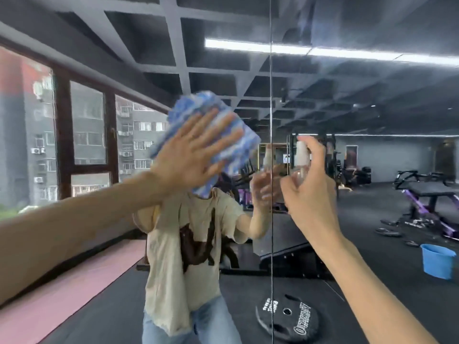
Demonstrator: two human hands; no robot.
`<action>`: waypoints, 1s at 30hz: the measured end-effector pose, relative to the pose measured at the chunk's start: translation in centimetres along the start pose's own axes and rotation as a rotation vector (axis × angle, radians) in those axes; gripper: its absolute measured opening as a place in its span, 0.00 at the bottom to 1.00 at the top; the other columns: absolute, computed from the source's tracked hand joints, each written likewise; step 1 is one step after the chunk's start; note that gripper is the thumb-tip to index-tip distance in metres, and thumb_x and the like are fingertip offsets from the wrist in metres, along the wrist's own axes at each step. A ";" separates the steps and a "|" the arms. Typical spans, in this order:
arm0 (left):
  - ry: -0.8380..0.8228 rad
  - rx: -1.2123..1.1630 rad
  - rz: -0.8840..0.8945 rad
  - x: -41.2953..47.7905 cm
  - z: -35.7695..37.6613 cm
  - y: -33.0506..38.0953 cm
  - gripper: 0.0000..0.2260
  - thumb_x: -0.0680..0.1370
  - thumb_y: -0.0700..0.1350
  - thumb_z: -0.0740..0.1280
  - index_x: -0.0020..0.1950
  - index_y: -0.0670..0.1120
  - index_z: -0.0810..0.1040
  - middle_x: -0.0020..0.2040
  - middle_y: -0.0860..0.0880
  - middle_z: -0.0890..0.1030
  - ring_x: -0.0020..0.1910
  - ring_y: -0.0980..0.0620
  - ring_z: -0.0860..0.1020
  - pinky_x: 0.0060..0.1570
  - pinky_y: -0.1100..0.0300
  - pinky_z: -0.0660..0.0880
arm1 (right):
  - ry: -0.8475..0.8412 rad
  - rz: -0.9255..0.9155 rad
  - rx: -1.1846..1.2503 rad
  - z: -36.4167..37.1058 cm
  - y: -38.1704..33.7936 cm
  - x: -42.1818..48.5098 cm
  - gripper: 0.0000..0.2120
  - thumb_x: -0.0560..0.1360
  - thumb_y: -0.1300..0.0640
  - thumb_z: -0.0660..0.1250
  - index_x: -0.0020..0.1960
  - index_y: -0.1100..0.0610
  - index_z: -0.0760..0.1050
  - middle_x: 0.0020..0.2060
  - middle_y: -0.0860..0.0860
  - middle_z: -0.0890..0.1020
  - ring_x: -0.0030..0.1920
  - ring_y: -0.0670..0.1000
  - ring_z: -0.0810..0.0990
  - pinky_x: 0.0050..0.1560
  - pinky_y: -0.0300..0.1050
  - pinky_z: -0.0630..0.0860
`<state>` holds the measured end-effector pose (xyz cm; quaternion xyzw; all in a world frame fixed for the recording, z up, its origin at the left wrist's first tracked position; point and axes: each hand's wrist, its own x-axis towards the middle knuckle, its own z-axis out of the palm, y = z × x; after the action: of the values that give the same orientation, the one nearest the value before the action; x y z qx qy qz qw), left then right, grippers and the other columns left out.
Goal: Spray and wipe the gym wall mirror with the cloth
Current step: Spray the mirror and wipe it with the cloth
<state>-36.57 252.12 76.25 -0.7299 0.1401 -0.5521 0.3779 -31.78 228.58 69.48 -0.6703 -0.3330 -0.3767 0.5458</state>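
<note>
Gym wall mirror point(347, 100) fills the view. The left hand point(191, 155), fingers splayed flat, presses the blue cloth point(223, 125) against the glass just left of the panel seam, to wipe. The right hand point(310, 184) is closed round a clear spray bottle point(301, 160), nozzle aimed at the mirror.

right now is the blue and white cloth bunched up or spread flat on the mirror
Spread flat. The blue and white cloth lies as a broad pad against the wall mirror, pressed by the open left hand with fingers splayed.
</note>
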 end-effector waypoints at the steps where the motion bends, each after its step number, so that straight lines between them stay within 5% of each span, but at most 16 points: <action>1: 0.049 0.000 -0.203 -0.8 -0.6 -1.3 0.23 0.84 0.55 0.50 0.78 0.49 0.58 0.78 0.41 0.59 0.77 0.38 0.56 0.75 0.43 0.52 | -0.008 -0.017 0.012 0.9 0.4 -1.7 0.30 0.76 0.67 0.64 0.71 0.45 0.60 0.30 0.44 0.73 0.27 0.38 0.74 0.26 0.32 0.68; 3: 0.087 0.008 -0.469 -4.0 -1.4 -2.9 0.25 0.84 0.57 0.45 0.79 0.48 0.56 0.78 0.41 0.55 0.77 0.39 0.52 0.76 0.44 0.50 | -0.032 -0.108 -0.003 2.5 1.4 -4.8 0.29 0.76 0.65 0.65 0.71 0.44 0.60 0.35 0.46 0.78 0.29 0.40 0.77 0.27 0.34 0.72; 6: 0.086 0.020 -0.621 -9.2 -2.2 -3.4 0.28 0.83 0.59 0.41 0.79 0.46 0.54 0.79 0.40 0.53 0.78 0.40 0.50 0.76 0.46 0.46 | -0.046 -0.180 -0.021 4.3 3.0 -8.1 0.28 0.76 0.64 0.65 0.70 0.45 0.60 0.45 0.52 0.80 0.34 0.48 0.81 0.32 0.47 0.80; 15: 0.130 -0.117 -0.704 -12.3 -2.7 -3.5 0.26 0.82 0.55 0.43 0.80 0.48 0.52 0.80 0.46 0.49 0.79 0.46 0.45 0.74 0.57 0.36 | 0.069 -0.176 0.009 6.9 3.3 -8.9 0.28 0.75 0.66 0.66 0.66 0.44 0.59 0.39 0.53 0.81 0.32 0.50 0.81 0.33 0.49 0.82; 19: 0.059 -0.089 -0.501 -12.0 -2.1 -0.7 0.29 0.82 0.61 0.38 0.79 0.50 0.50 0.80 0.45 0.50 0.78 0.47 0.42 0.76 0.54 0.37 | 0.123 -0.193 0.001 5.6 1.3 -6.3 0.26 0.77 0.61 0.66 0.70 0.47 0.61 0.37 0.46 0.76 0.32 0.47 0.78 0.31 0.44 0.80; 23: -0.046 -0.028 -0.062 -10.3 0.4 6.2 0.27 0.82 0.61 0.45 0.80 0.53 0.51 0.80 0.46 0.50 0.78 0.43 0.46 0.76 0.47 0.42 | 0.145 -0.217 -0.052 4.1 1.0 -4.7 0.28 0.77 0.65 0.66 0.71 0.49 0.60 0.38 0.44 0.73 0.32 0.43 0.75 0.25 0.30 0.71; 27: -0.143 0.026 0.407 -8.0 1.6 8.6 0.28 0.81 0.63 0.48 0.79 0.55 0.54 0.80 0.47 0.52 0.78 0.43 0.49 0.76 0.47 0.42 | 0.145 -0.255 -0.138 3.7 1.2 -3.5 0.25 0.77 0.63 0.64 0.70 0.50 0.61 0.41 0.49 0.74 0.33 0.42 0.72 0.26 0.34 0.64; 30: 0.020 0.066 0.067 -2.2 1.4 2.9 0.27 0.80 0.62 0.50 0.77 0.53 0.62 0.77 0.44 0.61 0.76 0.39 0.58 0.75 0.45 0.50 | 0.184 -0.233 -0.131 3.0 1.2 -1.5 0.25 0.77 0.65 0.64 0.69 0.49 0.61 0.38 0.48 0.71 0.33 0.42 0.71 0.26 0.32 0.64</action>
<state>-35.42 252.09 72.52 -0.7064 0.1500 -0.5508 0.4185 -31.06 231.27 67.22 -0.6241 -0.3318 -0.5180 0.4817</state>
